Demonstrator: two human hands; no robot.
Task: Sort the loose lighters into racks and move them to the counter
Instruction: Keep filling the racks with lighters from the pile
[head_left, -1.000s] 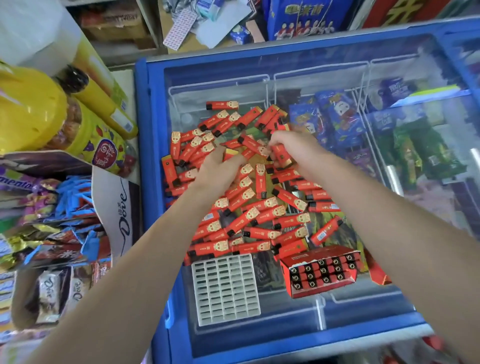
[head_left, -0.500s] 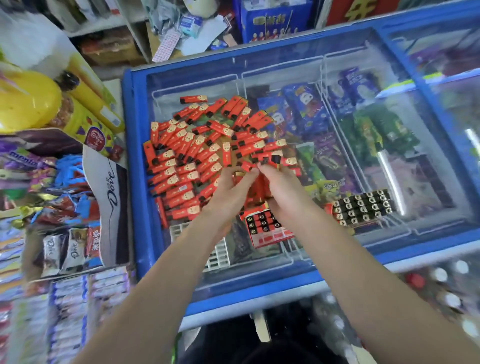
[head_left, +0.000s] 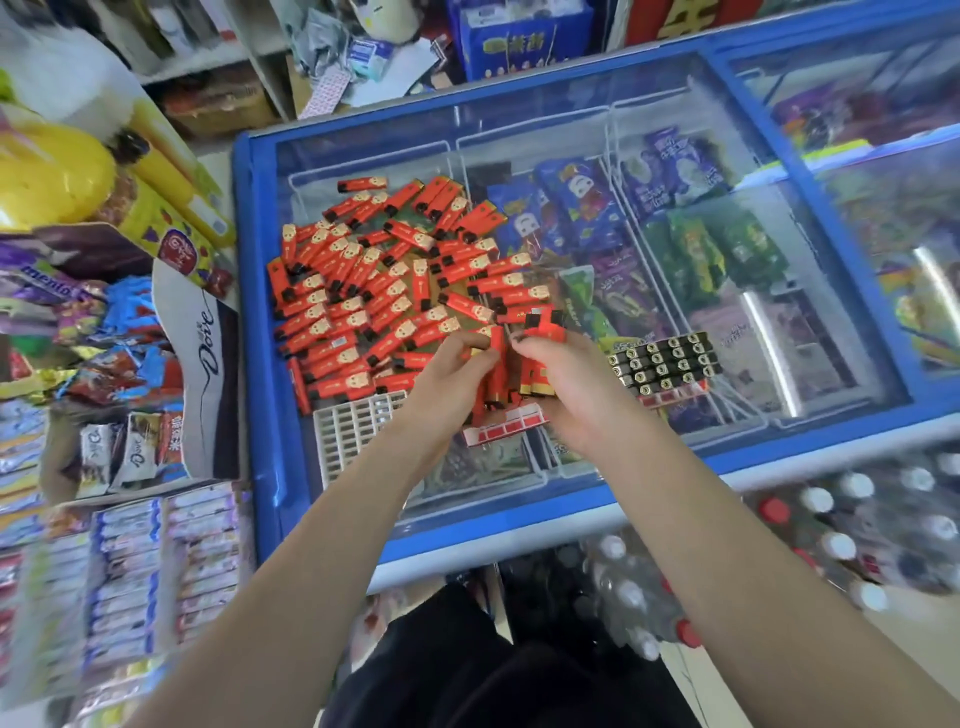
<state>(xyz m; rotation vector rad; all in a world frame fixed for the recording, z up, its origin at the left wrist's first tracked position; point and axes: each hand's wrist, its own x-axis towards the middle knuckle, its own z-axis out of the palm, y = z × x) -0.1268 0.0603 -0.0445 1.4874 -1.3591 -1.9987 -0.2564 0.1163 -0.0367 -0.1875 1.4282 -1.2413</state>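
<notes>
A heap of loose red lighters (head_left: 363, 291) lies on the glass lid of a blue chest freezer (head_left: 260, 322). My left hand (head_left: 447, 379) and my right hand (head_left: 566, 384) together hold a bunch of upright red lighters (head_left: 498, 364) over a red rack (head_left: 506, 426) at the lid's near side. An empty white rack (head_left: 348, 431) lies left of my left wrist. A rack filled with lighters (head_left: 665, 364), black tops up, stands right of my right hand.
Sweet boxes and a Dove display (head_left: 202, 353) crowd the shelf left of the freezer. Bottles with white and red caps (head_left: 841, 540) stand on the floor at the right. The freezer holds ice-cream packets (head_left: 691, 249) under the glass.
My hands drew back from the heap's far side toward me, carrying a bunch of lighters down onto the red rack. The camera view also shifted lower and to the right.
</notes>
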